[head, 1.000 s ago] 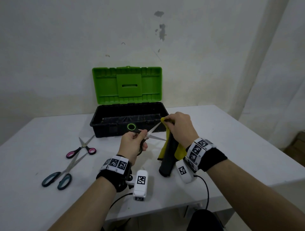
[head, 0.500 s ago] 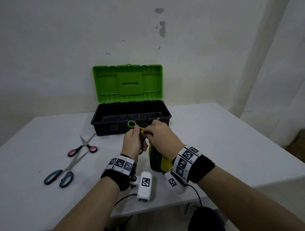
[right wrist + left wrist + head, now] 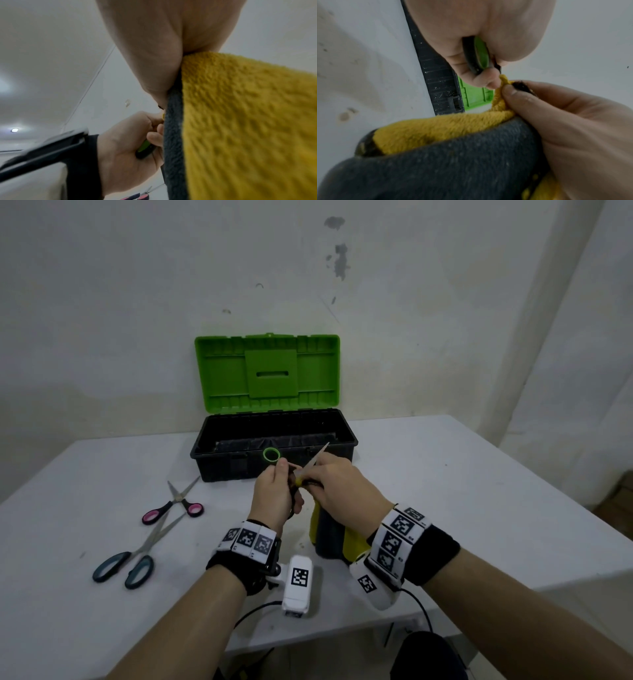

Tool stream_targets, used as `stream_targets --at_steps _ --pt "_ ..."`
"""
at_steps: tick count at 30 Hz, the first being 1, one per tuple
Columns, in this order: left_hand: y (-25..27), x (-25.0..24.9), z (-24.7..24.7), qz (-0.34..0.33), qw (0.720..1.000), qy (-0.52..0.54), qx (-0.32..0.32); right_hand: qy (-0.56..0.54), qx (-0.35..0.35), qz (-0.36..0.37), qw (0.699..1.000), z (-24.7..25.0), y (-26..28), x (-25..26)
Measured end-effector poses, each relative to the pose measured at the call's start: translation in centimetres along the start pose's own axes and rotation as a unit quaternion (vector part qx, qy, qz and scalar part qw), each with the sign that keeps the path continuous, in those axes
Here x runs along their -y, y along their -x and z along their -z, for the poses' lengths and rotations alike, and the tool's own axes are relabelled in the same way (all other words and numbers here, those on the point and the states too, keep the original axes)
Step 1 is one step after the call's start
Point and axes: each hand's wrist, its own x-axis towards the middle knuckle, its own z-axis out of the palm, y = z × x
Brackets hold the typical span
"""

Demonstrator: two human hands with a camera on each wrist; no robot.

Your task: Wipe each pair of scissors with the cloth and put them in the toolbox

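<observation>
Above the white counter point(image 3: 445, 474), just in front of the open toolbox point(image 3: 274, 440), the left hand point(image 3: 274, 494) grips the black-and-green handles of a pair of scissors point(image 3: 317, 457), one green finger ring standing up above the knuckles and a blade tip pointing up and away toward the toolbox's black front wall. The right hand point(image 3: 342, 491) pinches a yellow and dark grey cloth point(image 3: 329, 535) around the scissors close to the handles; in the left wrist view the thumb and fingers point(image 3: 530, 102) squeeze the yellow fold right against the left hand's fingertips, and the rest of the cloth hangs down toward the counter. The toolbox's green lid point(image 3: 267, 371) stands upright against the wall. To the left on the counter lie pink-handled scissors point(image 3: 174, 505) and, nearer the front edge, teal-handled scissors point(image 3: 137, 556), their blades crossing or nearly touching.
</observation>
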Motion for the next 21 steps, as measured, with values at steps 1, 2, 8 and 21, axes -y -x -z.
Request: stream_targets --at_steps 1,2,8,21 --pt "0.1 0.0 -0.2 -0.005 1.0 -0.007 0.007 0.001 -0.011 -0.005 1.0 0.1 -0.1 0.1" --pt "0.2 -0.1 -0.4 -0.009 1.0 -0.014 0.011 0.002 -0.019 -0.009 1.0 0.0 -0.2 0.1" --pt "-0.2 0.2 -0.1 -0.002 1.0 -0.029 0.008 0.008 0.008 0.006 1.0 -0.3 0.4 0.1" --pt "0.1 0.0 -0.4 -0.007 0.999 -0.037 0.013 -0.007 -0.033 -0.005 0.999 0.2 -0.1 -0.5"
